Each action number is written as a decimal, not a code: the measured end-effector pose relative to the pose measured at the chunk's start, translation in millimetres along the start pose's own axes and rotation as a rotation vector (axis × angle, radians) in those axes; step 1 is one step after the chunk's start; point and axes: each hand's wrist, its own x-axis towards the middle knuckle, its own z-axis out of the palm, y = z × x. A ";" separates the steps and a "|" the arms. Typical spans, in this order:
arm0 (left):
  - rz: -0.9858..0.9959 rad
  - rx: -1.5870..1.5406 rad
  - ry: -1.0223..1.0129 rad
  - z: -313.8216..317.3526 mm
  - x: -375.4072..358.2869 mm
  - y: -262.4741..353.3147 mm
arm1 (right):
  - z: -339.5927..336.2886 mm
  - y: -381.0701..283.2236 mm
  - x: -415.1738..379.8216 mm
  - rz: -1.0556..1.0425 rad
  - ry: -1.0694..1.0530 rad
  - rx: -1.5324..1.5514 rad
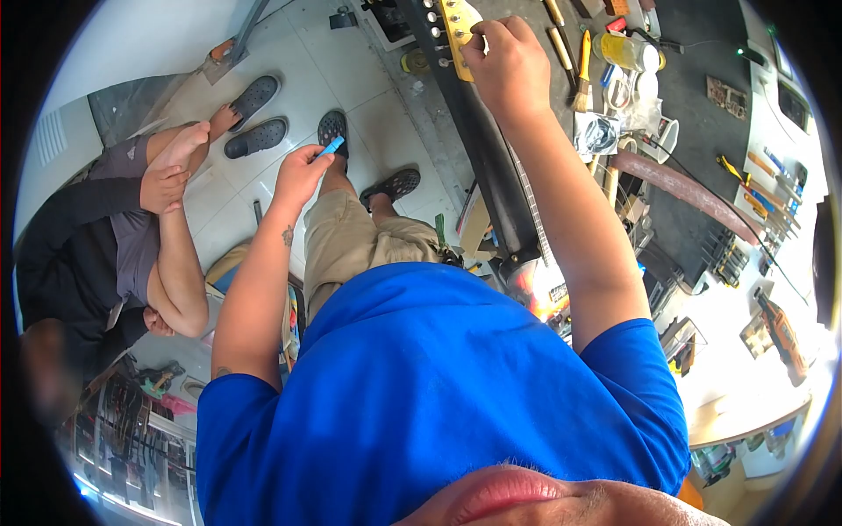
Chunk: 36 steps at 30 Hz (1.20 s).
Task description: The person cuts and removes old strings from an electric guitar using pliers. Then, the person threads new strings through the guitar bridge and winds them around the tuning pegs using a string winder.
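My left hand [300, 180] is raised over the floor, its fingers closed around a small light-blue object [331, 145] whose kind I cannot make out. My right hand [510, 72] is at the pale wooden headstock [458, 26] of a guitar, fingers bent in against its edge. Whatever is pinched there is hidden under the fingers. Metal tuning pegs [434, 30] line the headstock's left side. A fretted edge of the neck [530, 197] shows beside my right forearm, next to a long dark surface [491, 162].
Right of the guitar is a cluttered workbench with a paintbrush [582, 74], a clear jar [624, 51], a curved brown piece [684, 188] and several hand tools [772, 197]. A seated person [96, 228] is at my left; loose dark clogs [256, 138] lie on the tiled floor [298, 70].
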 end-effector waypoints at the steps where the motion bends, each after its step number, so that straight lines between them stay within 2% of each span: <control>1: -0.001 0.000 -0.001 -0.2 -0.1 0.0 | -0.4 -0.3 0.0 0.007 0.000 0.009; 10: 0.003 -0.004 -0.008 2.5 0.2 2.1 | 2.4 5.7 1.7 -0.054 0.002 0.003; 36: -0.007 -0.023 -0.007 4.2 1.6 6.7 | 9.4 9.2 0.7 -0.051 -0.019 0.001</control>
